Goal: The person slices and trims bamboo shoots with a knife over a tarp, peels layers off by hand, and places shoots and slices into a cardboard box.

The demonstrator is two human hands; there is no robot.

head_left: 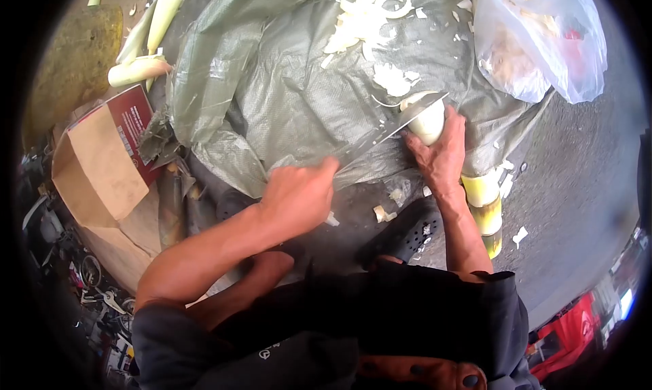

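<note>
Fingers of left hand [297, 194] clench the knife [390, 131]; right hand [443, 159] grasps the pale shoot [429, 126].

The hands [299, 194] hold a knife [386, 134] and a pale stalk piece [429, 127] (blade across it) above a crumpled tarp [292, 104].

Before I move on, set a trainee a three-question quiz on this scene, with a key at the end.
1. Which grips the knife?
A) the left hand
B) the right hand
C) both hands together
2. True or false: the plastic bag lies to the right of the heap of white scraps.
3. What does the right hand hold, with the blade lying across it?

Key: 1: A. 2: True. 3: A pale, peeled piece, seemingly a plant stem or shoot.
</note>
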